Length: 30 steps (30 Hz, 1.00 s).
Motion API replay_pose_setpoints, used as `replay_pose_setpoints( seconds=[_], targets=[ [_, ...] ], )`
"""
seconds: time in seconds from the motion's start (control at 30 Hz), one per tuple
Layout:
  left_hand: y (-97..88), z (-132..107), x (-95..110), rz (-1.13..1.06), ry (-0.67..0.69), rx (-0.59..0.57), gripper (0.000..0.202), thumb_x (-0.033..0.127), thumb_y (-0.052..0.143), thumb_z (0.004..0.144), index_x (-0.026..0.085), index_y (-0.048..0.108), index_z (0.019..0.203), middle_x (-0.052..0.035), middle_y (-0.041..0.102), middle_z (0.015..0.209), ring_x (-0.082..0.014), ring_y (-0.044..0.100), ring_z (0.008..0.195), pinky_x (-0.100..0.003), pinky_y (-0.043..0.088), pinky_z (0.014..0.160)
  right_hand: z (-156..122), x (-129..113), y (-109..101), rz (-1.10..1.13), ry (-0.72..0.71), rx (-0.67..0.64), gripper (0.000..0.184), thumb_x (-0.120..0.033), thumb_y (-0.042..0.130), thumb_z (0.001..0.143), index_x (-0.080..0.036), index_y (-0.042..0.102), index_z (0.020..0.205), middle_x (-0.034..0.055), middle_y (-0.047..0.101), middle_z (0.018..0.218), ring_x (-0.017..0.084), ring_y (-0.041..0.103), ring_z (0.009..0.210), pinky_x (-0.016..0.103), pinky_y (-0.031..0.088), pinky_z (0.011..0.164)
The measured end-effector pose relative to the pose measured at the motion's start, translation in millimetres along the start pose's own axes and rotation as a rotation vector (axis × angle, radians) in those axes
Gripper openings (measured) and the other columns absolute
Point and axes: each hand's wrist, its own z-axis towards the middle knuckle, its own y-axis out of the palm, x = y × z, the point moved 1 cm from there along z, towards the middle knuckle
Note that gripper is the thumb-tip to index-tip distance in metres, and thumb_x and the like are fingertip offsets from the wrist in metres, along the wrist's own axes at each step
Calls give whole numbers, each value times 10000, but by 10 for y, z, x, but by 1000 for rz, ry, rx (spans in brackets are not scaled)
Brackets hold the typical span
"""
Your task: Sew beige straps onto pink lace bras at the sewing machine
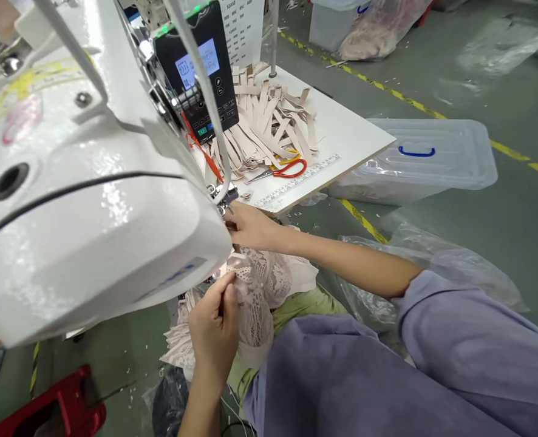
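Note:
My left hand (215, 315) is closed, thumb and forefinger pinching the edge of a pale pink lace bra (256, 273) close under the sewing machine's head. The bra's lace cups hang down over my lap. Beyond it my right hand (255, 226) is curled at the machine's needle area, its fingertips partly hidden by the white sewing machine (127, 243). What those fingers grip does not show. The needle is hidden too. More pale lace pieces (180, 340) hang in a bunch left of my left hand.
A heap of beige straps (269, 118) lies on the white table (342, 130), with red-handled scissors (289, 168) and a printed ruler (299, 182) near its edge. A control panel (196, 67) stands behind the machine. A lidded plastic box (433, 152) and plastic bags (460, 267) are on the floor.

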Motion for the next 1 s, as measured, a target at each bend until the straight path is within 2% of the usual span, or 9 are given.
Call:
replay_pose_setpoints(
  seconds=[0.2,0.37,0.53,0.7,0.8,1.0],
  targets=[
    [-20,-36,-86,71,-1,95,260,288,539,948,202,755,1064,-59,797,951,-174,750,741,-232,564,612,-5,10,63,-22,54,-3,47,-155,622,825,-174,613,867,25,528,940,155,514,861,281,394,772],
    [-10,-20,-85,64,10,128,253,281,543,943,202,759,1049,-66,795,975,-191,756,828,-251,581,684,-7,3,40,-34,20,10,49,-134,604,820,-173,597,850,26,511,926,159,508,870,284,389,773],
    [8,9,-58,22,5,110,257,278,539,948,195,756,1059,-53,795,887,-153,723,648,-221,532,533,-20,-26,5,-27,29,-5,49,-136,606,817,-172,572,818,28,502,918,162,499,858,288,388,770],
    [34,18,-48,13,16,124,262,277,531,945,202,763,1041,-62,794,963,-195,757,843,-272,594,731,-22,-28,3,-26,10,1,99,-117,597,804,-177,527,766,27,503,907,155,477,831,286,386,762],
    [48,2,-78,6,10,114,257,280,541,943,206,756,1064,-60,793,974,-198,758,870,-281,600,770,-20,-10,8,-44,6,7,120,-125,595,801,-181,503,748,26,496,909,149,467,810,283,383,757],
    [40,-66,-184,13,36,153,291,269,559,942,207,710,1183,-75,762,1140,-212,735,1028,-301,598,869,-27,39,10,-50,-32,33,112,-121,573,794,-181,492,744,21,497,906,149,466,818,275,377,764]
  ],
)
